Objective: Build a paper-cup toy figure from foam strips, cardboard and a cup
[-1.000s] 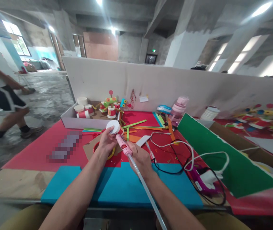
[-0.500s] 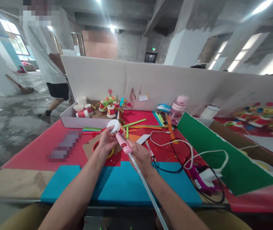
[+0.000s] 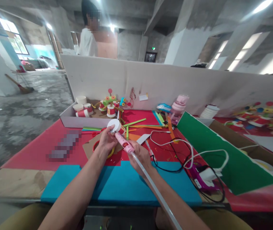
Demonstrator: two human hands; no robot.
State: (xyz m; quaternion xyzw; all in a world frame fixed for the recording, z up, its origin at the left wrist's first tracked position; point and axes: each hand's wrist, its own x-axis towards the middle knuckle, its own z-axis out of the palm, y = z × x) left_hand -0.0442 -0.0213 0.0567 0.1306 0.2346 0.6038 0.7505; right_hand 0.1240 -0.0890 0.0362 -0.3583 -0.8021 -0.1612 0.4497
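My left hand is closed around a paper cup, tilted so that its round white end faces up and toward me. In my right hand is a pink glue gun, its tip close to the cup's edge beside my left fingers. I cannot tell whether tip and cup touch. A long clear glue stick sticks out of the gun's back end and runs down over my right forearm. Below my left hand, a roll of yellow tape or ring lies on brown card.
A white box with paper cups and a colourful cup figure stands at the back left. Green and orange paper strips lie behind the cup. Cables and a purple power strip are at right, beside a green board.
My right hand and the glue gun have shifted slightly right, and the glue stick's rear end has swung right. The cup stays in my left hand. A person behind the partition has walked rightward.
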